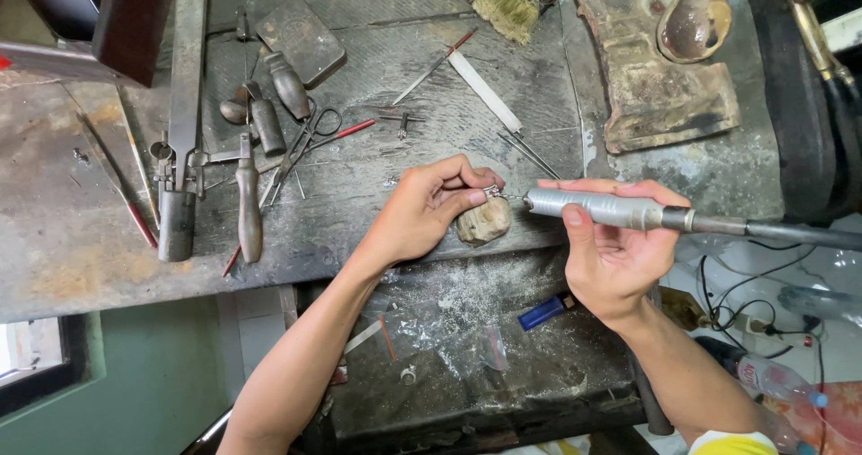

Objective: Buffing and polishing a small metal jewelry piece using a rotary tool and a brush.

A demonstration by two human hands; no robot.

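Head view: at centre frame the left hand [429, 205] pinches a small metal piece [493, 191] between thumb and fingertips, braced on a worn peg [483, 220] at the counter [72, 257] edge. The right hand [611, 256] is clenched around a grey rotary handpiece [603, 208], its tip touching the piece; a dark flexible shaft [790, 233] runs off to the right. Gravers [269, 105], scissors [301, 145] and a file [485, 91] lie upper left; a brush [505, 4] sits at top; a blue lighter [545, 310] lies on the tray below. Judged from this, the tip could skid off so small a piece and nick the left fingertips, or the piece could spring free into the tray.
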